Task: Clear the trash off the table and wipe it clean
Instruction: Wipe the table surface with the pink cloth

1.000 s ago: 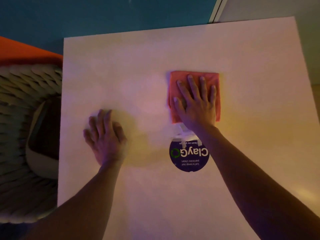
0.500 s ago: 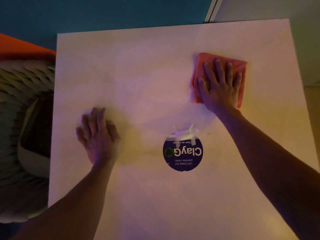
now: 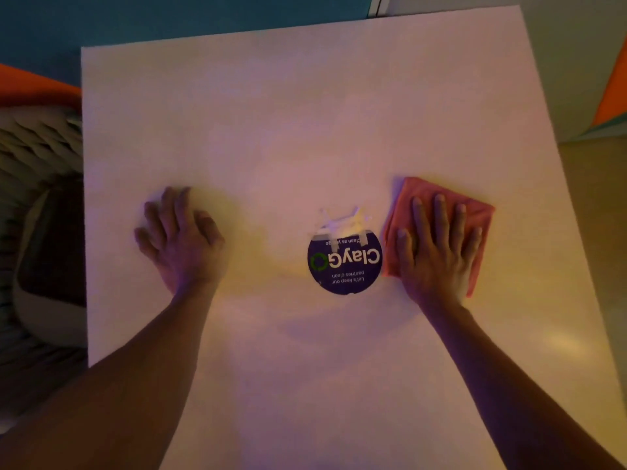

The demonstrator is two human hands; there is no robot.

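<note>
A round dark-blue sticker (image 3: 344, 266) lies flat near the middle of the surface, its white "ClayGo" lettering reading upside down from this side, with a green ring mark beside it. Strips of clear tape (image 3: 341, 225) cross its far edge (some look crumpled). To the left stands a woven seat (image 3: 37, 171) with a pale cushion. An orange panel (image 3: 34, 88) shows behind it. The teal floor (image 3: 169, 18) runs along the far side.

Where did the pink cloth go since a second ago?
The right hand, flat on the cloth, slid it from above the round sticker out to the far right, then back toward the person, ending beside the sticker. The left hand stayed resting on the table.
</note>
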